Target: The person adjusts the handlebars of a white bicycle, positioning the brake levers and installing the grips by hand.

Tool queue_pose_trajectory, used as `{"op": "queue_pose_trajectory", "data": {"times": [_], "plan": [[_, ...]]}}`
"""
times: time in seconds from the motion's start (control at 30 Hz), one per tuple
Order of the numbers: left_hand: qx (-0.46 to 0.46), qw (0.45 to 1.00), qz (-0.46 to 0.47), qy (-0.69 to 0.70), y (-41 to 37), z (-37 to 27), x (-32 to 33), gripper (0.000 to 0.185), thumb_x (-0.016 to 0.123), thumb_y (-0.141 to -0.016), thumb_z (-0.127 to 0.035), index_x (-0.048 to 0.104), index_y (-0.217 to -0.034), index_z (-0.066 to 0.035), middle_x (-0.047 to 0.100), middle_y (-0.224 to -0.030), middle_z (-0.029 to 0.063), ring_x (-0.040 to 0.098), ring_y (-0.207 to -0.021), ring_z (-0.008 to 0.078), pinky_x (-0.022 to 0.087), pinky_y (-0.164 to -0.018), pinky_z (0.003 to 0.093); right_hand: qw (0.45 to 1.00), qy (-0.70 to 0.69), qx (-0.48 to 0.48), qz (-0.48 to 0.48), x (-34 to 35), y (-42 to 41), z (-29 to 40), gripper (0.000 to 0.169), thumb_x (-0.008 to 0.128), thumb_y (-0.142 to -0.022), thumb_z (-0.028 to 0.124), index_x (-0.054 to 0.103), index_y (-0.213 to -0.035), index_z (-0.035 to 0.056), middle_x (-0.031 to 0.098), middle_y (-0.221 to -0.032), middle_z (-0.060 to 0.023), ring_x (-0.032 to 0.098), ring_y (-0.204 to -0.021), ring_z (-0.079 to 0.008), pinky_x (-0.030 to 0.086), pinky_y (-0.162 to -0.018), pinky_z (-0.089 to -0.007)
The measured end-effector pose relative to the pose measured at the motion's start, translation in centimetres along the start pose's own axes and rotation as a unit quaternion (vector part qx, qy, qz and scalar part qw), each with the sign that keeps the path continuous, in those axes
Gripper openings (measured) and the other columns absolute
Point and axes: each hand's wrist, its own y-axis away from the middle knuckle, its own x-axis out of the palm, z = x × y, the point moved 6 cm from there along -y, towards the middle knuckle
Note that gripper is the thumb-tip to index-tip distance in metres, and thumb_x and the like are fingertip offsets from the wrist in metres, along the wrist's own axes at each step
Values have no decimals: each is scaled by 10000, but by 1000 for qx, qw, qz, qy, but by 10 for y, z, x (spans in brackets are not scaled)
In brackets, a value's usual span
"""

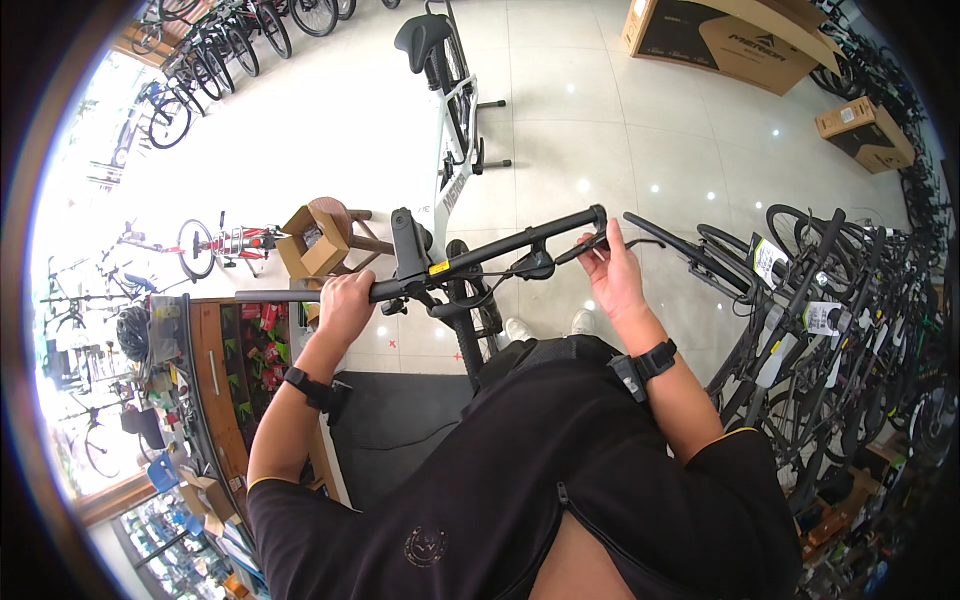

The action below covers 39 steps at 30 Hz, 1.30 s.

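A black flat handlebar (517, 236) on a white MERIDA bicycle (454, 150) crosses in front of me. My left hand (346, 300) is wrapped around the bar, just left of the stem (409, 247). At the bar's right end, the fingers and thumb of my right hand (616, 281) pinch a black brake lever (594, 243). Its clamp (598, 213) is at the bar tip; whether it fully encircles the bar is unclear. Farther in along the bar hangs a black control unit (534, 262) with a cable. The front tyre (469, 330) shows below the bar.
A wooden stool (352, 225) and an open cardboard box (315, 240) are beyond my left hand. Several parked bicycles (787, 330) crowd my right side. A drawer cabinet (214, 360) stands at left by a dark mat (397, 420). Large cartons (720, 45) rest farther off.
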Motion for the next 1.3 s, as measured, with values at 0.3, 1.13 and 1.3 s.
{"op": "queue_pose_trajectory", "data": {"times": [0.3, 1.13, 1.3], "plan": [[-24, 1000, -2, -18, -7, -17, -3, 106, 648, -745, -59, 565, -805, -86, 634, -747, 112, 649, -785, 330, 475, -728, 456, 999, -1, 34, -41, 5, 7, 18, 372, 681, -956, 369, 626, -1037, 11, 646, -961, -121, 663, -905, -227, 617, -800, -342], [18, 949, 298, 96, -39, -24, -10, 171, 684, -759, -198, 682, -846, -50, 669, -768, 194, 664, -781, 387, 534, -741, 474, 978, 33, 133, 159, 0, -14, 20, 433, 619, -960, 415, 673, -1087, 5, 673, -1002, -111, 669, -964, -225, 598, -876, -415], [-2, 955, 297, 19, -40, -30, -7, 164, 683, -762, -182, 693, -868, -58, 675, -769, 169, 675, -802, 362, 541, -772, 461, 983, 50, 139, 106, -7, -12, 14, 487, 607, -967, 487, 672, -1058, 13, 676, -1006, -114, 690, -895, -215, 617, -807, -363]]}}
